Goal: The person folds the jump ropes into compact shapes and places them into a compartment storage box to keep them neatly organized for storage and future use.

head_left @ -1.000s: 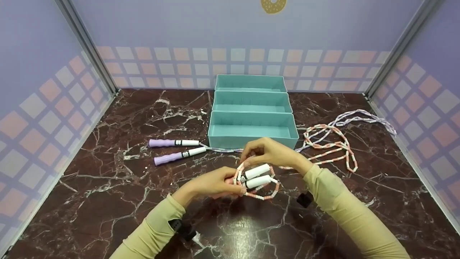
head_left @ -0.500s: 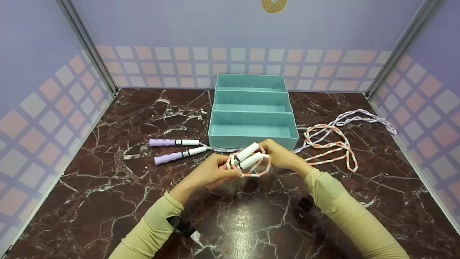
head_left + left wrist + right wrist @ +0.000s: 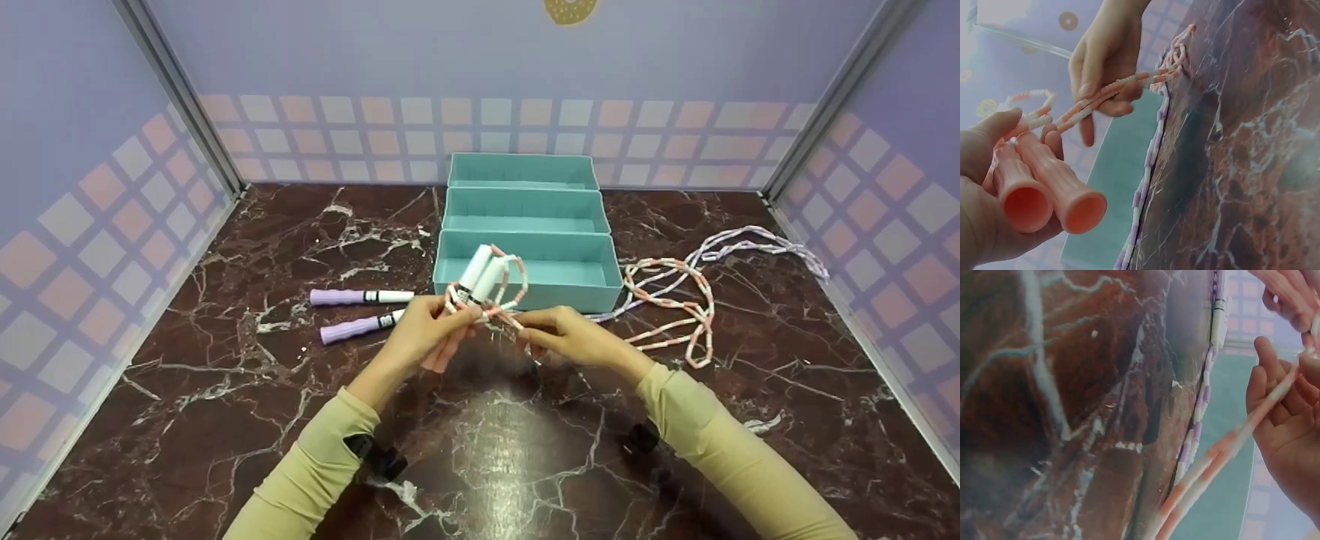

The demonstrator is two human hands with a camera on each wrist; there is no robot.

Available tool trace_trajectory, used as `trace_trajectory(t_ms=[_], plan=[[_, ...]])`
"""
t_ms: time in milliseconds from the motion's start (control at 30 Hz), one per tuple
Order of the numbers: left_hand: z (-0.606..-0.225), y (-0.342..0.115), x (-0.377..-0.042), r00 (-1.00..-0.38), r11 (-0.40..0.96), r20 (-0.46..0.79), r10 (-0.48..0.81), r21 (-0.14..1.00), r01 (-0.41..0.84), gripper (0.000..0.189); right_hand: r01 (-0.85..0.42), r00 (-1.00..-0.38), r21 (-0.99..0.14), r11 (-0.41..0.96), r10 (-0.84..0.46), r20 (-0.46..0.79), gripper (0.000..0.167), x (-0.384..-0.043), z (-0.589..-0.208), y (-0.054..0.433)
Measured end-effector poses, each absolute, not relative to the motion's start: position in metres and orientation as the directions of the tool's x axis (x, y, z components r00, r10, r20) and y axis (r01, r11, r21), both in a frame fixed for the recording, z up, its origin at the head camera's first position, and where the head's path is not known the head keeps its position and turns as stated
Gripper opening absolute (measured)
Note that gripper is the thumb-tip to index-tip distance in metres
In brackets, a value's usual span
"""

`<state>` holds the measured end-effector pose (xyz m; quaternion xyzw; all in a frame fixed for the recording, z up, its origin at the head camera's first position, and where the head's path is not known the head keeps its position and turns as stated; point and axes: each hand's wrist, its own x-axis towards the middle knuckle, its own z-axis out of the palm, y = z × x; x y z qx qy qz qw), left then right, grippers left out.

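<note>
My left hand (image 3: pixel 420 330) grips both handles (image 3: pixel 484 274) of a pink-and-white beaded jump rope, their white ends tilted up and away. In the left wrist view the hollow ends of the pink grips (image 3: pixel 1055 174) face the camera. A few beaded coils wrap the handles, and one loop stands out to the right. Just right of it, my right hand (image 3: pixel 574 337) holds a doubled strand (image 3: pixel 1230 444) between curled fingers and thumb. The rest of that rope (image 3: pixel 679 304) lies looped on the table at right.
A purple-and-white jump rope lies behind the hands, its purple handles (image 3: pixel 360 326) at left and its beaded cord (image 3: pixel 750 240) reaching far right, near the pink rope. A teal three-compartment box (image 3: pixel 529 298) stands at the back middle. Patterned walls (image 3: pixel 495 60) enclose the table.
The left hand has moved left and forward, and the handles have swung from pointing right to pointing up. The right hand has drawn the strand rightward from them; the rope on the table shifted slightly left.
</note>
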<state>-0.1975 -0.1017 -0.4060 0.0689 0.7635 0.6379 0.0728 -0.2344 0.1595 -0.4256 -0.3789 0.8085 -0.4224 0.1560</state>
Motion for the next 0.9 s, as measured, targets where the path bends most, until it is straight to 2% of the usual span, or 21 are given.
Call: trace_trajectory(t_ms=[267, 500, 600, 767, 900], plan=[[-0.406, -0.105, -0.206, -0.997, 0.222, 0.015, 0.078, 0.975, 0.032, 0.021, -0.549, -0.665, -0.745, 0.38, -0.739, 0.113, 0.031, -0.226, -0.426, 0.157], [-0.411, -0.106, -0.211, -1.0, 0.173, 0.012, -0.011, 0.985, 0.01, 0.02, -0.632, -0.677, -0.65, 0.422, -0.71, 0.197, 0.027, -0.217, -0.427, 0.153], [-0.411, -0.106, -0.214, -0.999, 0.161, 0.041, -0.026, 0.986, 0.037, 0.019, -0.657, -0.668, -0.618, 0.431, -0.713, 0.213, 0.029, -0.214, -0.427, 0.152], [-0.409, -0.106, -0.217, -0.992, 0.149, 0.122, -0.039, 0.982, 0.115, 0.026, -0.697, -0.642, -0.571, 0.434, -0.732, 0.227, 0.032, -0.211, -0.428, 0.152], [-0.408, -0.106, -0.218, -0.99, 0.143, 0.133, -0.046, 0.982, 0.125, 0.024, -0.713, -0.63, -0.551, 0.433, -0.741, 0.233, 0.036, -0.209, -0.428, 0.151]])
